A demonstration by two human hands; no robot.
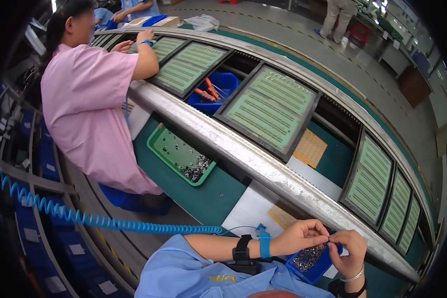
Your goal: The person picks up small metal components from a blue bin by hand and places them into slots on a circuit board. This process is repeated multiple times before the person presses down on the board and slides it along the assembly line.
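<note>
Over a blue bin [303, 272] of small metallic parts [308, 257], my left hand [303, 237] and my right hand [351, 251] meet fingertip to fingertip. Thumb and forefinger are pinched on each; whatever sits between them is too small to make out. A blue wrist strap [265, 245] and a black band [242, 247] circle my left wrist. On my right wrist are a silver bangle [353, 276] and a black band. Just beyond my hands runs the metal rail [283, 179] of a conveyor line.
Framed green circuit panels [268, 109] lie along the line. A green tray [179, 154] of metal parts and a blue bin [223, 87] with orange-handled tools stand to the left. A blue coiled cord [134, 226] reaches my strap. A co-worker in pink [89, 89] sits left.
</note>
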